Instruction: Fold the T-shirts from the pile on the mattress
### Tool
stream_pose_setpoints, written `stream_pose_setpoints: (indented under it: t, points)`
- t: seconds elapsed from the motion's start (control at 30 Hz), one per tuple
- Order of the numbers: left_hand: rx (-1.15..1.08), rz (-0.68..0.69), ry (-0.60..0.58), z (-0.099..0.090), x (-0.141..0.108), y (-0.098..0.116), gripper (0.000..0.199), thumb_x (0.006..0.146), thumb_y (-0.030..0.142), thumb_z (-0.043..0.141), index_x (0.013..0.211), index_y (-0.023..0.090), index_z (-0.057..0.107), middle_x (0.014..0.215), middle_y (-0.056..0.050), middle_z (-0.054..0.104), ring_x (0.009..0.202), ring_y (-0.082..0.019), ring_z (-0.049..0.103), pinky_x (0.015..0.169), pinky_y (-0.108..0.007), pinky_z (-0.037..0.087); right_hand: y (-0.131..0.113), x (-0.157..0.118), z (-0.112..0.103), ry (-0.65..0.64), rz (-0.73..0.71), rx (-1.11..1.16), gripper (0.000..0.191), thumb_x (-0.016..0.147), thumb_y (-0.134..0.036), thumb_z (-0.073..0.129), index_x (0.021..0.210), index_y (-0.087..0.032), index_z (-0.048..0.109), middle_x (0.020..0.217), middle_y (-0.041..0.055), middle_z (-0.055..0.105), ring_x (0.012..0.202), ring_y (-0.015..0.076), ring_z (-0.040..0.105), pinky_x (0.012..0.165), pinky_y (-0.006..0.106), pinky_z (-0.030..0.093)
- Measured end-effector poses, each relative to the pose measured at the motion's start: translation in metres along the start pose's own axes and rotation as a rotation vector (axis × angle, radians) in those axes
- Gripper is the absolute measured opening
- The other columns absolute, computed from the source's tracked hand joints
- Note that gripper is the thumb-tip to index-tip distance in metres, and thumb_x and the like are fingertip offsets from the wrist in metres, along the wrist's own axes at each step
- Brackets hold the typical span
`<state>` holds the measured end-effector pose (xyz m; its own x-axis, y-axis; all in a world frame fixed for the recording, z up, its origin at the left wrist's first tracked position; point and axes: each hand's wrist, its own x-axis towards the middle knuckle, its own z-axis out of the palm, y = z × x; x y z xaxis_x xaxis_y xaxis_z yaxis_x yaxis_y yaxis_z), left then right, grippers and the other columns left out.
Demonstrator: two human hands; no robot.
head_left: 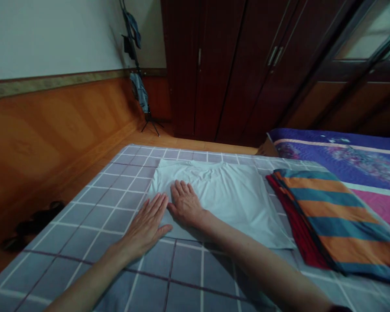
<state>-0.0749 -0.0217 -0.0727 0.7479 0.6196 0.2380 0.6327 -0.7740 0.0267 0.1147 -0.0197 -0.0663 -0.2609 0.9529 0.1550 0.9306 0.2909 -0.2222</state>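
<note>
A white shirt (pixel 234 195) lies folded into a rough rectangle on a grey checked cloth (pixel 94 208), with wrinkles near its far edge. My left hand (pixel 149 221) rests at the shirt's left edge, fingers stretched out and close together, thumb apart. Just to its right, my right hand (pixel 185 203) lies palm down on the left part of the shirt, its fingers extended. The two hands nearly meet, and neither grips anything. My right forearm crosses over the shirt's near edge.
Right of the shirt lies a stack of folded clothes, an orange and blue striped one (pixel 341 212) over a red one (pixel 299 225). Beyond it is a purple floral bedspread (pixel 312 145). Dark wardrobes (pixel 221 69) and a coat stand (pixel 138 65) stand at the back.
</note>
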Motion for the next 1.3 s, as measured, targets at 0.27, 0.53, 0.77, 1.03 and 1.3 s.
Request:
stream_pose_setpoints:
  t: [0.27, 0.53, 0.77, 1.03, 1.3]
  points:
    - [0.099, 0.037, -0.032, 0.022, -0.014, -0.010, 0.070, 0.093, 0.048, 0.038, 0.149, 0.018, 0.008, 0.153, -0.012, 0.020, 0.140, -0.025, 0.022, 0.112, -0.045, 0.021, 0.087, -0.114, -0.032, -0.022, 0.200, -0.194, 0.067, 0.090, -0.050, 0.042, 0.139, -0.004, 0.038, 0.146, 0.0214, 0.031, 0.136, 0.0344, 0.025, 0.109, 0.049, 0.023]
    - [-0.011, 0.036, -0.108, 0.005, 0.012, 0.007, 0.065, 0.094, 0.047, 0.038, 0.149, 0.021, 0.014, 0.152, -0.011, 0.023, 0.140, -0.028, 0.022, 0.111, -0.049, 0.022, 0.129, -0.185, -0.051, 0.142, 0.389, -0.334, 0.056, 0.090, -0.047, 0.044, 0.130, -0.009, 0.049, 0.142, 0.0202, 0.039, 0.135, 0.0343, 0.029, 0.103, 0.052, 0.033]
    - [-0.140, 0.164, -0.276, 0.002, 0.044, 0.033, 0.063, 0.093, 0.049, 0.039, 0.148, 0.028, 0.015, 0.154, -0.007, 0.018, 0.142, -0.027, 0.013, 0.113, -0.052, 0.016, 0.073, -0.175, -0.033, 0.038, 0.076, -0.198, 0.068, 0.087, -0.047, 0.052, 0.144, -0.016, 0.031, 0.150, 0.0134, 0.027, 0.138, 0.0306, 0.023, 0.109, 0.051, 0.027]
    - [-0.247, 0.231, -0.362, -0.007, 0.053, 0.059, 0.065, 0.092, 0.039, 0.046, 0.147, 0.035, 0.012, 0.156, -0.004, 0.007, 0.142, -0.027, 0.005, 0.113, -0.054, 0.013, 0.083, -0.206, -0.041, 0.080, 0.117, -0.261, 0.071, 0.086, -0.047, 0.052, 0.147, -0.022, 0.025, 0.151, 0.0137, 0.022, 0.138, 0.0325, 0.022, 0.104, 0.052, 0.035]
    - [-0.301, 0.312, -0.343, 0.005, 0.125, 0.074, 0.055, 0.093, 0.050, 0.038, 0.142, 0.025, 0.034, 0.152, -0.008, 0.026, 0.142, -0.024, 0.014, 0.114, -0.050, 0.008, 0.074, -0.197, -0.047, 0.034, 0.023, -0.232, 0.061, 0.091, -0.045, 0.047, 0.145, -0.027, 0.028, 0.150, 0.0100, 0.027, 0.137, 0.0302, 0.024, 0.103, 0.052, 0.037]
